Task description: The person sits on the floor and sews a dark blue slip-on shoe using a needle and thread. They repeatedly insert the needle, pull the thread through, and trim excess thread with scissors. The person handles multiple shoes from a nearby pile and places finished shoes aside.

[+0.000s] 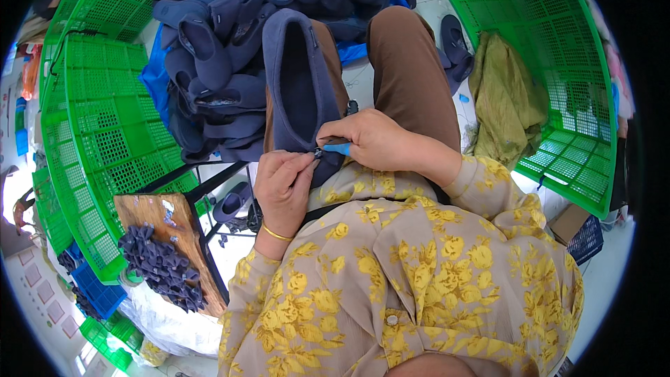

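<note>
A navy slip-on shoe (pixel 301 70) rests over my left thigh, toe pointing away and its opening facing up. At its heel, my left hand (pixel 283 185) is closed in a pinch on a small dark tab (pixel 318 153), mostly covered by the fingertips. My right hand (pixel 373 139) is closed round a small hand tool (pixel 338 148) with black and blue parts. Its tip meets the left fingertips at the heel edge. The fist hides most of the tool, so its exact kind cannot be told.
Many similar navy shoes (pixel 230 98) are heaped on blue sheeting beyond my knees. Green crates stand at left (pixel 105 126) and right (pixel 558 84). An olive cloth (pixel 506 98) hangs in the right crate. At my left, dark fabric scraps (pixel 160 265) lie on a wooden board (pixel 143 209).
</note>
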